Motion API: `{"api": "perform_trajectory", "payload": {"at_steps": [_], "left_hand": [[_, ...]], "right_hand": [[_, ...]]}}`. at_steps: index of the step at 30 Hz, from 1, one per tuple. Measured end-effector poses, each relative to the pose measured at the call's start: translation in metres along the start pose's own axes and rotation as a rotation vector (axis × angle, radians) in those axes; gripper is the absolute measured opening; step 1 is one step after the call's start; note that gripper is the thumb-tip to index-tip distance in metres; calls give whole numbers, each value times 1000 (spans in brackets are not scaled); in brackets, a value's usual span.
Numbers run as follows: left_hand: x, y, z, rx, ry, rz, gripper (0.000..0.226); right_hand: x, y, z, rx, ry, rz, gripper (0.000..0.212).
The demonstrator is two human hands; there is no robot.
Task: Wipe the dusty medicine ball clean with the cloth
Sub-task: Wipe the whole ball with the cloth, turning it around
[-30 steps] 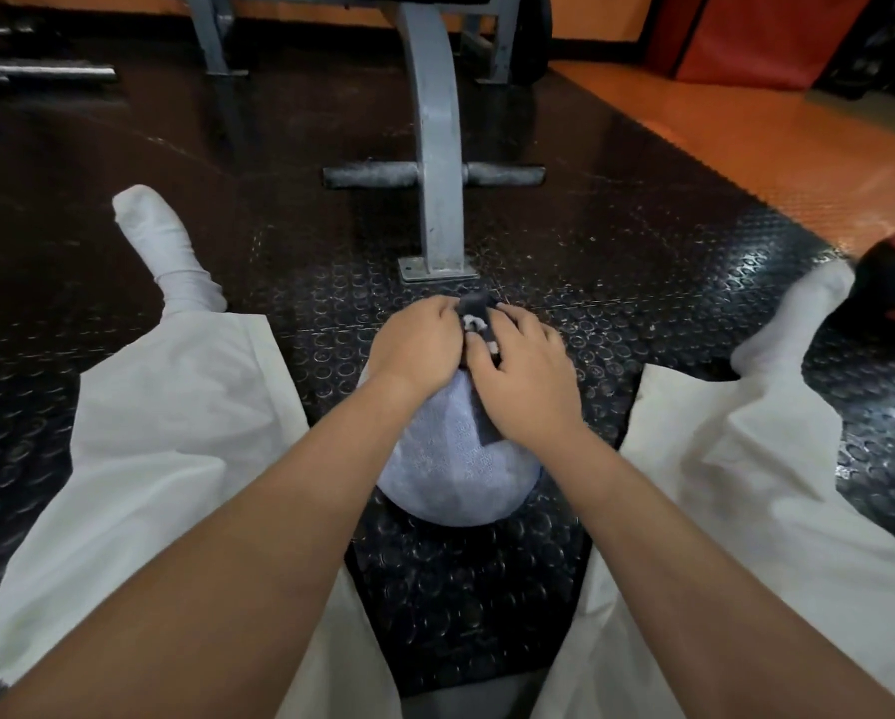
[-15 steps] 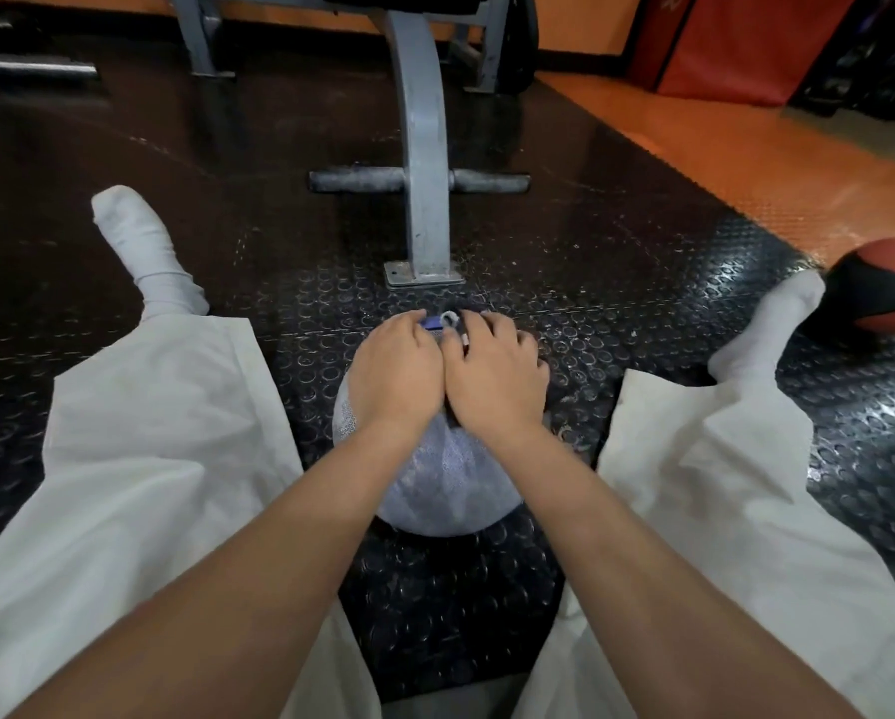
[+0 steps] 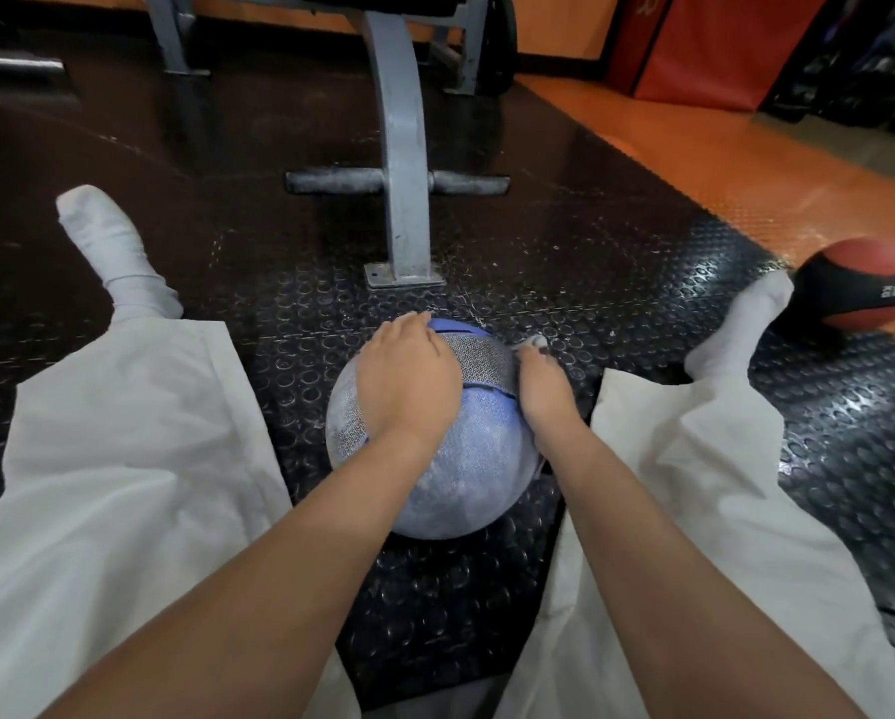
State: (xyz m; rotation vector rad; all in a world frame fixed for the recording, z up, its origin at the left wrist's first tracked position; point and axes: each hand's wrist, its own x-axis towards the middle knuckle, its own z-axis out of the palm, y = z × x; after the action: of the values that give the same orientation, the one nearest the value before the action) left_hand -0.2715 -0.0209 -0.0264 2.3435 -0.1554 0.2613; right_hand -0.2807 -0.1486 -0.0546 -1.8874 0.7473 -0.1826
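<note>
Medicine ball [image 3: 460,474], round, dusty, pebbled, left hand [image 3: 409,381] atop, right hand [image 3: 541,391] gripping cloth [image 3: 533,342]

floor: black studded rubber mat [image 3: 616,262] | orange floor [image 3: 720,163] | grey bench frame [image 3: 401,147]

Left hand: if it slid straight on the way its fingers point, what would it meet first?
Most likely the bench's grey foot plate, just beyond the blue medicine ball the left hand rests on; bare studded mat lies between, though depth is uncertain.
</note>
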Motion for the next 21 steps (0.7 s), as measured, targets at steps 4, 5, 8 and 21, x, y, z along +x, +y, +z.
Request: {"api": "perform_trajectory", "payload": {"at_steps": [4,5,8,21], "left_hand": [[4,-11,-6,-43,26,-81,41],[5,-15,-9,-63,28,-108,40],[5,-24,-20,-151,36,-170,39],[2,-20,-15,-172,-70,0,41]], "right_hand": [[-14,-45,29,-530,2,-216,51],[-19,-55,37,-615,-5,-274,48],[-31,-70,50,-722,-30,-450,43],[-26,19,4,287,-12,-58,23]]}}
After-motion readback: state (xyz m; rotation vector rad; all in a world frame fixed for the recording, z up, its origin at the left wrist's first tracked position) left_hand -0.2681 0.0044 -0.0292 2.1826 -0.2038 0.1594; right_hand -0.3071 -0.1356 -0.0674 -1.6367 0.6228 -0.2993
